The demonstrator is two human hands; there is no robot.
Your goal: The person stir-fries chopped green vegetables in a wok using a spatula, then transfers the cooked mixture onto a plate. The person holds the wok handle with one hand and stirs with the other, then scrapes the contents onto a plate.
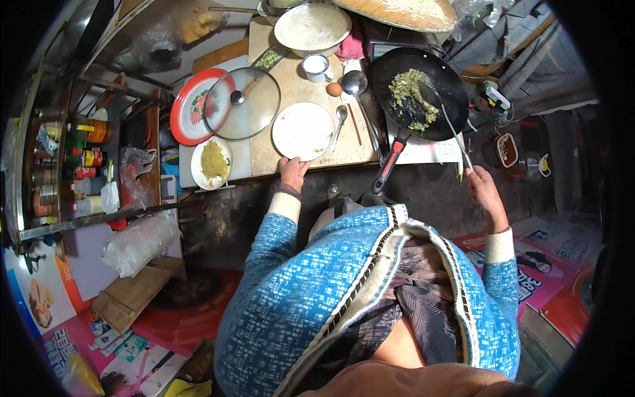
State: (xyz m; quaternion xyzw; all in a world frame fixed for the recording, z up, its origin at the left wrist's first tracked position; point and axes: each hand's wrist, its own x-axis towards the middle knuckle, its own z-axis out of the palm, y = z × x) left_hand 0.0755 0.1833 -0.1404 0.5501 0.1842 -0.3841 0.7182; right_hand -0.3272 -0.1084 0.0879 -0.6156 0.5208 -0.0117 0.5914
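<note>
My left hand [293,172] grips the near rim of a white plate [303,131] that has a few food bits on it. My right hand [480,186] is closed around the handle of a metal spatula [454,130], whose head lies in the black wok [386,106]. Chopped food with green bits [409,92] is spread in the wok. The wok's red and black handle [389,166] points towards me. Between plate and wok lie a spoon [341,115], a brown stick [354,124] and a large ladle [354,83], with a brown egg [334,89] near them.
A glass lid [248,121] overlaps a red-rimmed tray [181,124] on the left, beside a plate of yellowish food [213,166]. Further back are a white enamel mug [315,67], a large bowl [312,48] and a woven tray [387,17]. Bottles [92,158] fill a shelf at far left.
</note>
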